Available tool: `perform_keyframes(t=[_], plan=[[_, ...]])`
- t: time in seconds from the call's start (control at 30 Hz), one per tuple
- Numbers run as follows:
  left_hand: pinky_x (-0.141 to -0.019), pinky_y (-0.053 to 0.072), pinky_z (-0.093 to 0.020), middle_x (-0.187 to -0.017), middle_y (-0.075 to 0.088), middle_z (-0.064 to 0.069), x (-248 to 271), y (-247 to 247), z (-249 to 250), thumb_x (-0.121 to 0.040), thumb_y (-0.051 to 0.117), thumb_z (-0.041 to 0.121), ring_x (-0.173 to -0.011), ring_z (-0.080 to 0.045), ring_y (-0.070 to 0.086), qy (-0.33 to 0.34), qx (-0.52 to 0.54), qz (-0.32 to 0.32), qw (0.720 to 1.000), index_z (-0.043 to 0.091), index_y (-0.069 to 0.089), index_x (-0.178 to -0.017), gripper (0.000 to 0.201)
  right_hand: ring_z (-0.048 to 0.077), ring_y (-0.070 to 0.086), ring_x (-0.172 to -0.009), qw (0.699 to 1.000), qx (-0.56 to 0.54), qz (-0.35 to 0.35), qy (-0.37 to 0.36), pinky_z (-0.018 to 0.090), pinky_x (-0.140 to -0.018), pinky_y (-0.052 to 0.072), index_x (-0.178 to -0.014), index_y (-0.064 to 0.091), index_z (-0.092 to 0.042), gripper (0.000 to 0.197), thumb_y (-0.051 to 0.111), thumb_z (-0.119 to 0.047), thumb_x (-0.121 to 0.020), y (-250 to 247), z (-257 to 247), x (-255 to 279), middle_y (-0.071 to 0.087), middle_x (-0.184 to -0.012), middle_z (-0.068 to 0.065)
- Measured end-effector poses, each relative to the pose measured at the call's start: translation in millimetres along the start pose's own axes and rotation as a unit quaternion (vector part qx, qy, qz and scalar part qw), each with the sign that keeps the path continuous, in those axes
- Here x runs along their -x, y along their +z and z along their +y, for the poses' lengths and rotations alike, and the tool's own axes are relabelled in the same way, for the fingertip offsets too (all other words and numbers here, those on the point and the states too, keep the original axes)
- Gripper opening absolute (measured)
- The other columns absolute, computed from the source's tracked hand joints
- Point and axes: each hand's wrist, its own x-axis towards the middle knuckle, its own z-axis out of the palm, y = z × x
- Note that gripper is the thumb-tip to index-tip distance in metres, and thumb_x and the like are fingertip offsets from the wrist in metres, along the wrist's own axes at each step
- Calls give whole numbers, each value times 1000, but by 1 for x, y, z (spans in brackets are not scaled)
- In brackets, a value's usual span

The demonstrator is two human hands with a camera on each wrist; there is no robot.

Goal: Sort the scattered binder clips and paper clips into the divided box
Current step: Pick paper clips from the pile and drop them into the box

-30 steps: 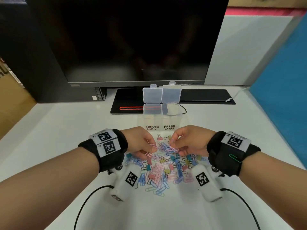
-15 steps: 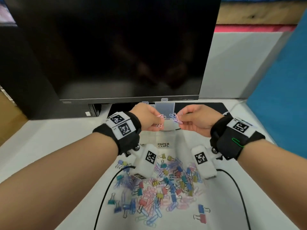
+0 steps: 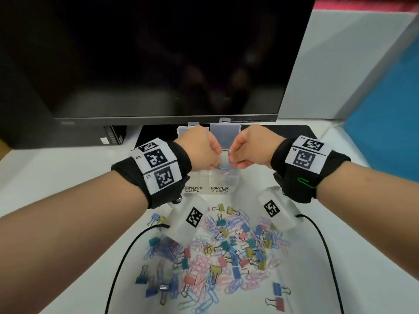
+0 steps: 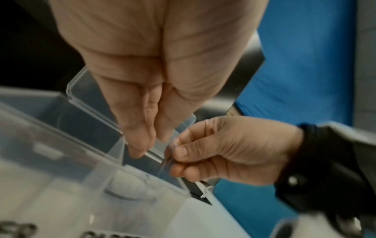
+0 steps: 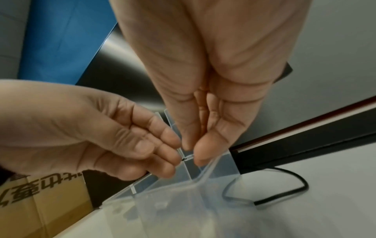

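Note:
The clear divided box (image 3: 235,180) stands with its lids (image 3: 224,134) up behind labels reading BINDER CLIPS and PAPER CLIPS. Both hands hang close together over the paper-clip compartment. My right hand (image 3: 233,159) pinches thin paper clips (image 4: 167,159) between thumb and forefinger (image 5: 200,151). My left hand (image 3: 214,163) has loosely curled fingers (image 5: 168,145) beside that pinch, and I see nothing in them. A few pale clips (image 3: 224,174) lie blurred in the compartment. The mixed pile of binder clips and paper clips (image 3: 226,250) lies near me on the white table.
A large dark monitor (image 3: 170,64) rises right behind the box. Two black cables (image 3: 127,257) (image 3: 326,257) run either side of the pile. Stray binder clips (image 3: 277,295) lie at the near right. A green paper clip (image 3: 307,183) hangs on my right wristband. A blue panel (image 3: 385,109) borders the right.
Both hands rose from the pile carrying paper clips and moved forward to the box. They now sit lower over the paper-clip compartment, and the pink clips no longer show in my left hand.

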Motion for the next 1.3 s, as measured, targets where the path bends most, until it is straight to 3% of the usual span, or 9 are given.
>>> perform_keyframes(t=[0.23,0.4,0.5,0.57,0.67,0.8,0.9,1.07,1.3], plan=[[-78,48,-25,-84,63,8,11,2,-7,-78,74,16,-89,-14,62,85,-181,-4,980,18,73,-96,18,17,68,-77,997,71,-30,-23,33,-83,59,-76,66,-12,14,68,2,-80,-5,-15,6,71,-89,11],[-76,44,-23,-90,66,6,18,7,-17,-81,69,13,-85,-12,59,125,-197,23,972,19,74,-92,13,28,74,-78,990,126,3,-67,39,-82,59,-84,69,-9,10,61,-3,-81,-8,-18,30,75,-84,15],[-76,43,-18,-90,67,8,36,-1,-26,-82,67,14,-84,-8,60,145,-168,50,974,21,74,-91,13,15,68,-61,984,152,6,-92,21,-65,59,-84,67,-10,8,61,-6,-85,-15,-9,55,71,-73,5],[-71,39,-15,-88,66,11,55,-8,-34,-83,68,17,-80,-5,58,143,-177,3,974,23,73,-92,11,8,66,-61,977,188,-3,-101,16,-62,56,-84,68,-15,8,62,-10,-85,-13,2,72,71,-74,-1],[-68,42,-12,-95,67,11,80,-9,-51,-81,70,24,-84,-5,61,108,-223,-105,963,23,70,-97,16,11,66,-80,962,244,-49,-113,21,-80,53,-92,71,-20,14,60,-12,-87,3,13,91,70,-86,-7],[-75,45,-21,-98,57,9,96,13,-66,-75,72,46,-85,-9,54,55,-269,-130,953,23,61,-109,42,6,59,-87,951,254,-104,-143,14,-80,41,-104,71,-20,23,57,-10,-89,44,12,96,67,-97,-8],[-78,44,-25,-107,54,4,99,31,-66,-75,70,48,-90,-13,49,40,-286,-135,948,20,56,-116,52,14,61,-92,943,267,-109,-163,18,-80,42,-107,69,-15,25,59,-9,-86,73,7,86,69,-106,-1],[-85,50,-30,-111,59,-3,98,40,-64,-75,72,35,-100,-19,57,50,-271,-108,955,13,58,-114,47,20,53,-79,918,331,-117,-186,26,-69,41,-94,66,-8,14,65,-14,-81,97,3,79,61,-87,6],[-72,42,-23,-109,43,0,101,42,-68,-72,77,33,-89,-16,53,70,-233,-113,963,17,51,-108,48,28,55,-102,912,343,-111,-197,36,-85,48,-116,57,-8,34,63,-14,-83,101,13,92,55,-112,12]])
